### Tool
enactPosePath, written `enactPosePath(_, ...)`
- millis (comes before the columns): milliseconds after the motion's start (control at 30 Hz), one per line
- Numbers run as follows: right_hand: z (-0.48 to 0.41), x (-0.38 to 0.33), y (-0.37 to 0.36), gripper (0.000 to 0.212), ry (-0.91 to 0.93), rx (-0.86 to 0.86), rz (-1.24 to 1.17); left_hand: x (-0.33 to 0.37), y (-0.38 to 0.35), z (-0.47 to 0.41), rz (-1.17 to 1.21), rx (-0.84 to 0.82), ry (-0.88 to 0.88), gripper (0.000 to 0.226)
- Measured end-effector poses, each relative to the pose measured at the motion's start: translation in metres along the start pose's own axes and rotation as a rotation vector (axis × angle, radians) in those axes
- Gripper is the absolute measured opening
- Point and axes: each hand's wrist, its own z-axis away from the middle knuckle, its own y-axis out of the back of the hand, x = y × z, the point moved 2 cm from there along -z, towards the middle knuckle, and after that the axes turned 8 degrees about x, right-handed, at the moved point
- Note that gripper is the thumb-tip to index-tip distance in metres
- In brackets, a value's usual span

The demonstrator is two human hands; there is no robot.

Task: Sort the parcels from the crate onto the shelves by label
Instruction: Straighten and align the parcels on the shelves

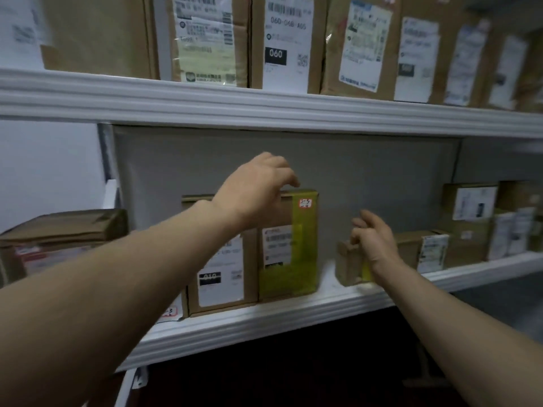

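On the middle shelf (264, 321) two cardboard parcels stand upright side by side. One has a white label with a black "010" patch (220, 277). The other is wrapped in yellow tape (289, 259) and has a small red-marked sticker at its top right. My left hand (258, 186) is over the top edge of these two, fingers curled and slightly apart, fingertips just above the yellow-taped parcel. To the right, my right hand (371, 239) grips a small cardboard parcel (348, 265) with yellow tape, which rests on the shelf.
The upper shelf (264, 107) holds a row of upright labelled parcels, one marked "060" (282, 39). More boxes (470, 212) stand at the right of the middle shelf, and a flat box (58, 230) lies at the left. A gap separates the yellow-taped parcel from the small one.
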Motion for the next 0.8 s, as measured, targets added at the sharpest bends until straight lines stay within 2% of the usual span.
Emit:
enactPosePath(67,-0.004,-0.011,0.027,0.044,0.111,0.145,0.036,0.025,-0.013,-0.007,0.075,0.043,-0.159,0.026)
enactPosePath(100,-0.008,-0.015,0.041,0.037,0.157,0.208,0.079,0.037,-0.021,-0.010,0.107,0.055,-0.197,0.029)
enactPosePath(167,-0.016,-0.018,0.066,0.034,0.198,0.270,0.183,0.060,-0.038,-0.020,0.155,0.012,-0.169,0.038)
enactPosePath(233,-0.024,-0.017,0.090,0.036,0.224,0.251,0.308,0.078,-0.064,-0.032,0.172,-0.087,-0.082,0.042)
enactPosePath(300,-0.033,-0.009,0.110,0.042,0.267,0.161,0.477,0.094,-0.093,-0.044,0.141,-0.224,0.020,0.044)
enactPosePath(400,-0.057,0.004,0.134,0.051,0.370,-0.065,0.782,0.111,-0.143,-0.063,0.078,-0.419,0.130,0.045)
enactPosePath(533,-0.098,0.021,0.141,0.066,0.612,-0.385,1.081,0.124,-0.198,-0.078,-0.052,-0.617,0.227,0.042)
enactPosePath(600,-0.118,0.033,0.139,0.074,0.688,-0.508,1.236,0.139,-0.214,-0.077,-0.125,-0.650,0.277,0.040)
enactPosePath(667,-0.133,0.043,0.139,0.075,0.749,-0.578,1.306,0.159,-0.222,-0.072,-0.214,-0.614,0.327,0.040)
enactPosePath(800,-0.139,0.051,0.126,0.059,0.947,-0.562,1.195,0.184,-0.222,-0.068,-0.352,-0.496,0.412,0.038)
